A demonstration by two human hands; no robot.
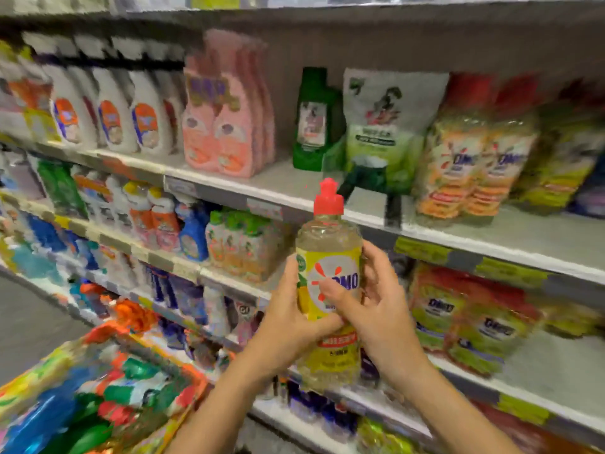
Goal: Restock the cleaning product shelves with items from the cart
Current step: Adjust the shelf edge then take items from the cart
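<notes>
you have the dish liquid bottle (328, 237) upright in front of you, red cap up and long axis vertical, held in the air between both hands and clear of every shelf. your left hand (288, 319) curls its fingers (292, 273) round the left side of the body at mid-height. your right hand (384, 317) closes on the right side, thumb lying across the yellow label and the other fingers curled behind the bottle. both hands are gripping it, neither one spread. the cart (98, 388) sits low to your left, packed with coloured pouches, well apart from the bottle. a bare stretch of the upper shelf (288, 181) lies ahead of and above the cap, beside the green bottle (314, 122). the wrapped packs of similar bottles (474, 165) stand further right on that same shelf. i judge the placing not yet done: the bottle has to go up and forward, staying upright. either hand could carry it alone, and the left sits lower, more under the weight.
</notes>
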